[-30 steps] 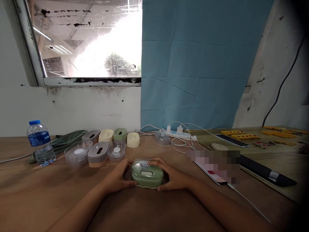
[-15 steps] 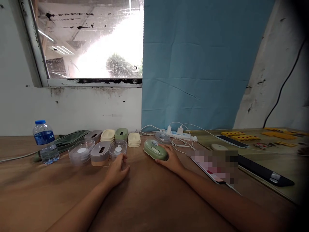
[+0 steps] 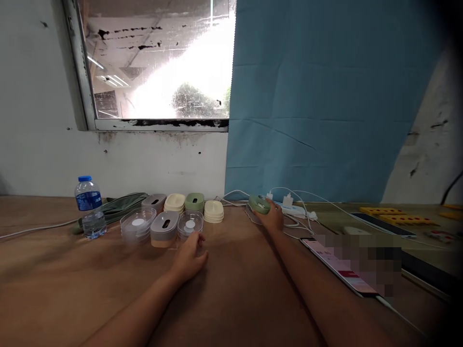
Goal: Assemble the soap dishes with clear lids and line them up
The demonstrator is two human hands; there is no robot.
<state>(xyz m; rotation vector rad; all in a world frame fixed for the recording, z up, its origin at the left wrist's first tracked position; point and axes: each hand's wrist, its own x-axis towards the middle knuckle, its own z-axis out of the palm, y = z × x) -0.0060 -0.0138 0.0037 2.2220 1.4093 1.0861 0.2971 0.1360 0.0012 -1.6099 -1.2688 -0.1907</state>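
Observation:
My right hand (image 3: 272, 217) is closed round a small green oval box (image 3: 259, 204), its thumb on the near side. The box is over a clear plastic container (image 3: 251, 214) beside the power strip; whether it touches that is hard to tell. My left hand (image 3: 188, 256) lies on the table, fingers loosely bent and thumb apart, holding nothing. Just behind it stand stacked clear containers (image 3: 190, 222). Left of these is a grey box (image 3: 165, 226) with a slotted lid and peach base.
Larger clear containers (image 3: 137, 226), cream containers (image 3: 213, 210), a green slotted box (image 3: 194, 201) and a water bottle (image 3: 90, 207) stand at the left. A power strip (image 3: 294, 210) with cables sits at the back. A phone (image 3: 336, 267) lies at right.
My right hand has carried the green box back and to the right, over the clear container. My left hand stays by the stacked containers. The camera view has swung slightly left.

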